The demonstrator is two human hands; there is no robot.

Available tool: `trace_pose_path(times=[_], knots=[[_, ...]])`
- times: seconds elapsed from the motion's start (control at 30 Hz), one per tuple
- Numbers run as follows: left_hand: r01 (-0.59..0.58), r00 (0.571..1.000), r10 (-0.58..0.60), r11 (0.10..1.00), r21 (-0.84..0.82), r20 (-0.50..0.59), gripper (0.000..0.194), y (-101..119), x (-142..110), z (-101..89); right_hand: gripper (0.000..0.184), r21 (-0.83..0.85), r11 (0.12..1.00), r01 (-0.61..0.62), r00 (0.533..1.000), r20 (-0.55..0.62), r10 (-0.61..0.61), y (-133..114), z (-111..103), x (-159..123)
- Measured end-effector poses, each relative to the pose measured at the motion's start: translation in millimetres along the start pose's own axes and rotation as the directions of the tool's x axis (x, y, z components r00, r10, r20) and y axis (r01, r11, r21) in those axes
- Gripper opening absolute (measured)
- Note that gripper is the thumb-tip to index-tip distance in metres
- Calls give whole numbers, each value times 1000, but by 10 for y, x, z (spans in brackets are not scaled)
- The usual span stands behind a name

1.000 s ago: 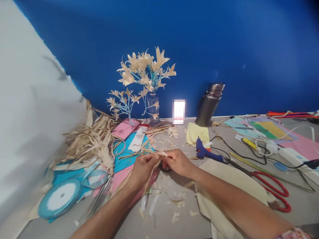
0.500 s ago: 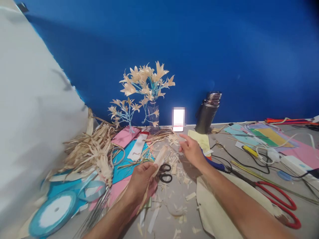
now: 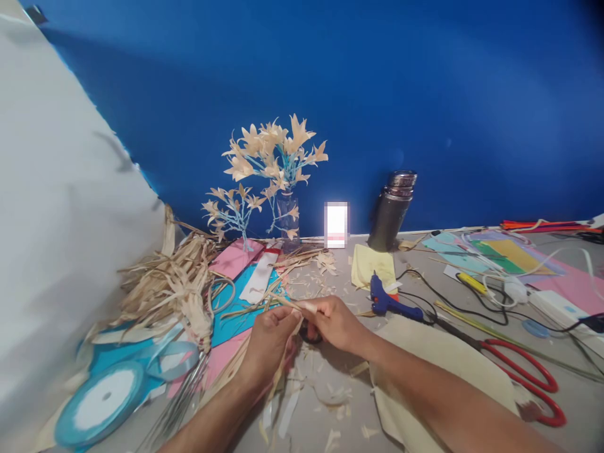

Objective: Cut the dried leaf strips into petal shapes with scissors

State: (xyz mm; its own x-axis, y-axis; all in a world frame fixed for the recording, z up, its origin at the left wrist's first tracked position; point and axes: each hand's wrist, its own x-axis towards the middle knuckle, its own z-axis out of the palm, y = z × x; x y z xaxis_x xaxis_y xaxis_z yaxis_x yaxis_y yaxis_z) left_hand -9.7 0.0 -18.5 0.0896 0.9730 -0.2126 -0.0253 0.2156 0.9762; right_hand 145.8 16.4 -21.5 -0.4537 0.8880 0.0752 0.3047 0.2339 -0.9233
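Observation:
Both hands meet over the middle of the table, gripping one pale strip of dried husk [image 3: 307,307]. My left hand [image 3: 268,343] pinches it between thumb and fingers, with more husk trailing below the palm. My right hand [image 3: 336,324] is closed on the strip's upper part, fingertips close to the left ones. Black-handled scissors [image 3: 311,338] lie beneath the hands, mostly covered. Husk scraps [image 3: 325,261] are scattered behind and below. To the right of my right hand rests a blue glue gun [image 3: 391,305].
A dried husk bundle [image 3: 170,277] and blue ribbon roll [image 3: 101,399] lie left. Husk flowers stand in a glass bottle [image 3: 289,217], near a bright phone [image 3: 336,224] and a dark flask [image 3: 392,211]. Red-handled scissors [image 3: 523,377], cables and a power strip [image 3: 561,318] occupy the right.
My right hand has come down and left from beside the phone, and its fingers have closed on the husk strip. The glue gun is now uncovered; the black-handled scissors are more hidden.

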Motion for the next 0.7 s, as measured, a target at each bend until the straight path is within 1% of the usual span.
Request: trace_pose_path(times=[0.03,0.07,0.13,0.2,0.23,0.27,0.3,0.33,0.37,0.4,0.43,0.47,0.5,0.53,0.57,0.6,0.63,0.7], knots=[[9,1000,-9,1000,-9,3,34,-7,0,6,32,-151,988,31,998,-40,-38,-19,20,-22],[20,1000,-20,1000,-19,8,34,-14,0,12,31,-300,953,44,995,-72,-69,-39,30,-39],[40,999,-40,999,-15,23,35,-24,-7,27,39,-561,828,16,991,-99,-85,-64,-1,-45],[53,999,-53,999,1,6,34,-32,-22,42,48,-727,684,-58,992,-116,-39,-45,-132,-3],[65,998,-65,998,10,-6,33,-37,-31,48,51,-766,634,-104,989,-146,-13,-19,-237,31],[79,997,-78,997,14,-17,31,-43,-37,53,51,-777,610,-153,981,-194,-1,12,-359,66],[92,995,-92,996,4,-25,31,-50,-39,56,49,-750,616,-240,952,-305,0,40,-487,99],[104,994,-104,994,-23,-23,31,-56,-36,59,45,-666,679,-309,905,-425,-6,61,-607,125],[114,993,-115,991,-68,-13,31,-59,-27,60,42,-536,782,-318,856,-517,-6,70,-704,141],[115,993,-117,985,-127,-8,32,-59,-14,61,41,-362,892,-272,816,-578,14,66,-768,145],[104,994,-108,976,-192,-9,33,-54,2,61,45,-165,968,-188,841,-536,72,52,-792,138],[83,996,-91,965,-250,-19,33,-45,19,58,52,33,992,-125,919,-373,128,32,-776,120],[60,997,-73,955,-290,-33,32,-34,34,54,60,203,972,-117,975,-163,151,9,-727,94],[37,998,-53,952,-305,-46,31,-22,47,46,68,324,934,-151,989,37,147,-14,-654,65],[17,998,-34,954,-301,-53,30,-12,55,36,73,398,897,-195,974,184,131,-34,-569,37],[1,998,-17,960,-280,-54,30,-5,60,25,74,434,871,-229,955,274,114,-50,-482,13],[-8,999,-4,969,-245,-51,30,-1,61,14,71,440,865,-243,942,319,102,-62,-403,-2],[-23,999,16,987,-158,-43,31,-3,52,-1,59,358,911,-205,945,313,89,-68,-283,-8]])
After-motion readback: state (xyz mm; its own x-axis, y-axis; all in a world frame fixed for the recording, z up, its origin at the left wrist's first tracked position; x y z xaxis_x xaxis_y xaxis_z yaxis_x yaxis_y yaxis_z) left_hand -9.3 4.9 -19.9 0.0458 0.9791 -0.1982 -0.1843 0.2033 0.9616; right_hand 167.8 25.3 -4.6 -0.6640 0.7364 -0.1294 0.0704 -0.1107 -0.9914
